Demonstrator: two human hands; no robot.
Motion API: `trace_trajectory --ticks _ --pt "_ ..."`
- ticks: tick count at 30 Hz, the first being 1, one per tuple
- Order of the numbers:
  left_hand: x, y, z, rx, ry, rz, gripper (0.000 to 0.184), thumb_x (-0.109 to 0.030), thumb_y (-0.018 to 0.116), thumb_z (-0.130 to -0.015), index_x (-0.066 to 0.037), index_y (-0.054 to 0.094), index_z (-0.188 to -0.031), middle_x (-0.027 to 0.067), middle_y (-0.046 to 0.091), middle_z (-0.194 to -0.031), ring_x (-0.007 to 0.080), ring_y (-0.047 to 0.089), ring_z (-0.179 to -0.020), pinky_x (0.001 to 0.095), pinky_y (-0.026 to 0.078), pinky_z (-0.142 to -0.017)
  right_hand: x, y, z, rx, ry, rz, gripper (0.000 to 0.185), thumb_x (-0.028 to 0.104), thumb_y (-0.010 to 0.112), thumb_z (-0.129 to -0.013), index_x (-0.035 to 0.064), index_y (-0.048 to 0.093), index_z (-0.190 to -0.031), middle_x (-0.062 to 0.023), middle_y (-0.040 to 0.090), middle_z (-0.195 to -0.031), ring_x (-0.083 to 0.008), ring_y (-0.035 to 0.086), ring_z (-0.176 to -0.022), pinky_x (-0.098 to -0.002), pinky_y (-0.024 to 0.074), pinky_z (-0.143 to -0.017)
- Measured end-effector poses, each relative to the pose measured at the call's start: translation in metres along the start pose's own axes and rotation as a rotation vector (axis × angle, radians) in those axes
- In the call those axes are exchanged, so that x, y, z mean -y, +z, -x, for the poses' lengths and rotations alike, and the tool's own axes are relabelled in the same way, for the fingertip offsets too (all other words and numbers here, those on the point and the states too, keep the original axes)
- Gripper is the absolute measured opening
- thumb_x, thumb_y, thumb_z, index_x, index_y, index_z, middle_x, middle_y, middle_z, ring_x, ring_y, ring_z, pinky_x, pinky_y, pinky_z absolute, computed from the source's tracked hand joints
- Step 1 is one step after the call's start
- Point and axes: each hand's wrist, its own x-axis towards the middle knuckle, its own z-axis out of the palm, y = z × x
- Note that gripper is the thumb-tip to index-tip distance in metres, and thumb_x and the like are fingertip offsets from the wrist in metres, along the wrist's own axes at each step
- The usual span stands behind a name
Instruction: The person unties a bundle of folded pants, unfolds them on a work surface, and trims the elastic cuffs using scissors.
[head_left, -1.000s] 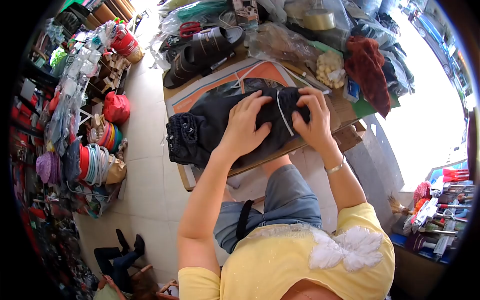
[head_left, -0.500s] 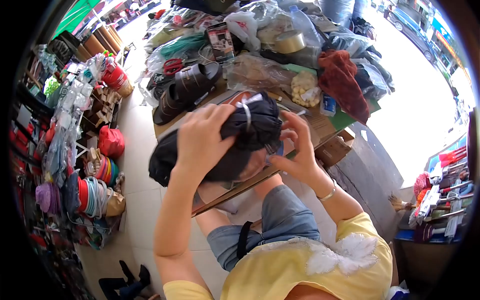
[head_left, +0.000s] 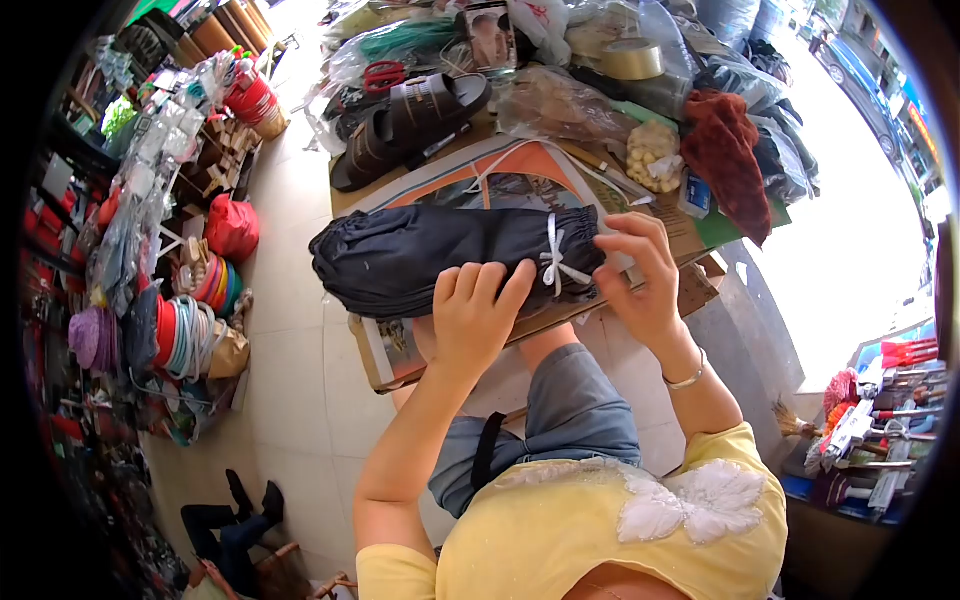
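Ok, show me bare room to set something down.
The sheet has a bare strip between sandal and bundle; so has the floor, between table and red bag. The table's far side is crowded: scissors, tape, clear bags.

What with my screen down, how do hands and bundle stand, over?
Left hand on dark cloth bundle. Right hand loosely open by its white bow. Dark footwear beyond; nothing blocking hands.

Upper garment: yellow short-sleeved top [head_left: 540, 510] with white petal-shaped appliqué [head_left: 712, 500]. Lower garment: blue-grey shorts [head_left: 582, 415], black strap [head_left: 488, 450] overlying. Right wrist [head_left: 678, 352]: silver-coloured bangle [head_left: 688, 382].
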Motion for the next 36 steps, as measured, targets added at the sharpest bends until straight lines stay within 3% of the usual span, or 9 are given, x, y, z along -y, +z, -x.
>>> trace_trajectory --ticks 2,6,13,16,21,23,25,32,36 --pt "0.0 -0.001 0.001 -0.001 -0.008 -0.006 0.031 -0.014 0.061 -0.074 -0.016 0.062 -0.105 -0.0005 0.048 -0.078 0.0167 0.049 -0.07 0.0314 0.038 -0.066 0.018 0.004 -0.014 0.213 -0.184 0.333 0.039 0.009 0.07 -0.075 0.0035 0.061 -0.113 -0.014 0.055 -0.12 -0.033 0.049 -0.114 -0.0417 0.0397 -0.096" --pt "0.0 0.004 0.005 -0.027 -0.011 -0.002 0.031 -0.015 0.062 -0.075 -0.017 0.062 -0.106 -0.0006 0.048 -0.077 0.0163 0.049 -0.07 0.0313 0.038 -0.066 0.023 0.009 -0.031 0.341 -0.07 0.441 0.039 0.022 0.069 -0.078 0.0033 0.063 -0.111 -0.016 0.052 -0.126 -0.0358 0.043 -0.12 -0.0445 0.0345 -0.101" --pt "-0.001 0.001 0.005 -0.027 -0.022 0.017 0.029 -0.016 0.062 -0.074 -0.017 0.063 -0.104 -0.0008 0.046 -0.076 0.0158 0.048 -0.069 0.0308 0.038 -0.066 0.012 0.011 -0.033 0.433 -0.255 0.417 0.02 0.013 0.066 -0.079 0.0025 0.064 -0.096 -0.0122 0.059 -0.112 -0.034 0.052 -0.109 -0.0418 0.0393 -0.094" --pt "0.001 0.001 0.006 -0.046 -0.055 0.025 0.029 -0.015 0.063 -0.073 -0.017 0.063 -0.103 -0.0009 0.046 -0.076 0.0156 0.049 -0.069 0.0306 0.038 -0.066 0.004 0.015 -0.026 0.332 -0.077 0.204 0.014 0.015 0.069 -0.082 0.0043 0.063 -0.089 -0.0073 0.062 -0.097 -0.0255 0.058 -0.095 -0.0369 0.044 -0.087" --pt "0.001 0.007 0.016 -0.069 -0.042 0.052 0.03 -0.015 0.064 -0.073 -0.017 0.063 -0.102 -0.0008 0.048 -0.078 0.0161 0.049 -0.07 0.0313 0.038 -0.066 0.005 -0.007 -0.029 -0.116 0.458 -0.756 0.018 0.02 0.058 -0.095 0.0031 0.057 -0.101 -0.0045 0.059 -0.091 -0.0148 0.057 -0.086 -0.029 0.0468 -0.078" --pt "0.002 0.007 0.025 -0.054 -0.027 0.059 0.03 -0.015 0.064 -0.073 -0.017 0.063 -0.103 -0.0007 0.049 -0.078 0.0163 0.05 -0.07 0.0315 0.038 -0.067 0.019 -0.039 -0.049 -0.369 0.466 -0.814 0.018 0.02 0.054 -0.098 0.0033 0.054 -0.104 -0.0044 0.058 -0.086 -0.015 0.057 -0.082 -0.0292 0.0473 -0.078" --pt "0.003 0.008 0.033 -0.06 -0.025 0.068 0.031 -0.015 0.064 -0.073 -0.018 0.062 -0.104 -0.0006 0.049 -0.079 0.017 0.05 -0.071 0.032 0.039 -0.068 -0.016 -0.083 -0.065 -0.089 0.166 -1.254 0.016 0.019 0.053 -0.098 0.0035 0.054 -0.102 -0.004 0.057 -0.081 -0.0158 0.058 -0.078 -0.0299 0.0488 -0.077" --pt "-0.007 -0.003 0.036 -0.029 -0.041 0.074 0.034 -0.014 0.064 -0.074 -0.015 0.061 -0.108 0.0003 0.052 -0.084 0.0184 0.052 -0.077 0.0347 0.041 -0.075 -0.027 -0.052 -0.155 -0.305 0.279 -0.78 0.017 0.017 0.054 -0.097 0.0024 0.056 -0.104 -0.0066 0.063 -0.083 -0.0172 0.061 -0.082 -0.0323 0.0495 -0.074" --pt "-0.013 -0.012 0.042 0.014 -0.081 0.084 0.046 -0.013 0.068 -0.068 -0.015 0.061 -0.113 0.0023 0.053 -0.091 0.0203 0.053 -0.086 0.038 0.04 -0.08 -0.05 -0.017 -0.218 -0.359 -0.043 -0.513 0.016 0.016 0.053 -0.097 0.001 0.058 -0.1 -0.0112 0.067 -0.094 -0.0175 0.064 -0.087 -0.0317 0.0503 -0.08"
